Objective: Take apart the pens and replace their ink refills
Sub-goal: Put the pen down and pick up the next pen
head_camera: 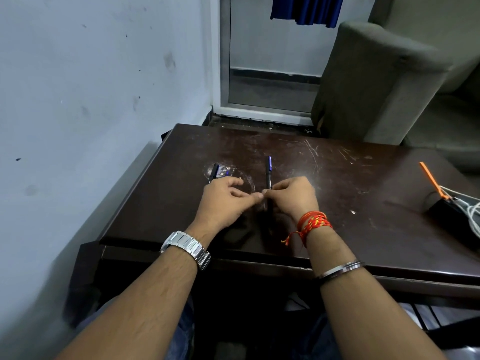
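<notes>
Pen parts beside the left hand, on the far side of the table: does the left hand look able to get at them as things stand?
Probably yes. The pen parts lie on the open table just beyond the left hand, with nothing between them. But its fingertips meet the right hand at something small, so it would need to let go first.

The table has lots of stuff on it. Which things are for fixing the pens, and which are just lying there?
For the job:
- the pen that both hands, left hand and right hand, pinch
- the pen parts behind the left hand

Just lying about:
- the black box
- the orange stick
- the white cords
</notes>
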`<action>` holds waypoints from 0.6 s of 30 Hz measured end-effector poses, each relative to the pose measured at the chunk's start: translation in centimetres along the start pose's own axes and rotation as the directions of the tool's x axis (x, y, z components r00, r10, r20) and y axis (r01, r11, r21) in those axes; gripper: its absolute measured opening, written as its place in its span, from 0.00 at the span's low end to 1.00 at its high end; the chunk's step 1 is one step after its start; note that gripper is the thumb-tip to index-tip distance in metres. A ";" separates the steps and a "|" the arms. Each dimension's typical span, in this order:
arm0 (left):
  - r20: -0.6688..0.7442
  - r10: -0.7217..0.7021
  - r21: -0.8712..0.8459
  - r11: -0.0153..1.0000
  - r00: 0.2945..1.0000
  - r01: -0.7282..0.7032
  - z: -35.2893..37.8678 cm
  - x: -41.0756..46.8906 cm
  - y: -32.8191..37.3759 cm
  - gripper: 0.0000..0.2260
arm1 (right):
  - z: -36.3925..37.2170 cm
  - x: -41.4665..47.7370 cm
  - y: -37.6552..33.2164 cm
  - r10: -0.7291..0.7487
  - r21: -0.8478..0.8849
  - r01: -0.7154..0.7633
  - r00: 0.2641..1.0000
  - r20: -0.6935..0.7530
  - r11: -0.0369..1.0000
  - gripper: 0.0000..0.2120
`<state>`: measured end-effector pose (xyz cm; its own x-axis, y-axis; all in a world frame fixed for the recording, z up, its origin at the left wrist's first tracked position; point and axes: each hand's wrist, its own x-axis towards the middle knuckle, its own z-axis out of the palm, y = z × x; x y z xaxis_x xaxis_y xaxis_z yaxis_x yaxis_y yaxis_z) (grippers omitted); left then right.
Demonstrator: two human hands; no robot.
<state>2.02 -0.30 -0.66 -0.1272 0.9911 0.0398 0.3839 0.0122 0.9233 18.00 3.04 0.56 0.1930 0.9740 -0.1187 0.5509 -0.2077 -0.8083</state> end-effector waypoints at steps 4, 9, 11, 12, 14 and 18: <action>-0.224 0.046 0.162 0.987 0.973 -0.009 -0.9 0.5 -0.4 0.17 | -0.9 0.8 0.9 0.032 -0.161 -0.051 0.992 -0.120 0.986 0.07; -0.325 0.078 0.231 0.973 0.942 -0.001 -1.5 0.5 -0.7 0.07 | -1.3 1.5 1.6 0.037 -0.232 -0.064 0.992 -0.119 0.971 0.09; -0.335 0.070 0.246 0.969 0.939 0.016 -1.6 0.4 -0.6 0.05 | -1.3 1.7 1.7 0.033 -0.240 -0.061 0.992 -0.119 0.969 0.09; -0.338 0.056 0.250 0.968 0.939 0.033 -1.6 0.3 -0.5 0.04 | -1.3 1.8 1.8 0.037 -0.240 -0.065 0.992 -0.120 0.969 0.11; -0.348 0.025 0.283 0.956 0.937 0.079 -1.8 0.2 -0.4 0.04 | -1.3 2.0 2.1 0.047 -0.240 -0.076 0.991 -0.126 0.968 0.13; -0.369 -0.036 0.373 0.909 0.929 0.184 -2.3 0.2 -0.5 0.02 | -1.3 2.2 2.3 0.062 -0.250 -0.096 0.988 -0.141 0.963 0.17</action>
<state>-0.25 -0.44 -0.22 -0.4692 0.8711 0.1446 0.6673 0.2426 0.7041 20.71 4.55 -0.80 0.3396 0.9366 -0.0859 0.7155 -0.3165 -0.6228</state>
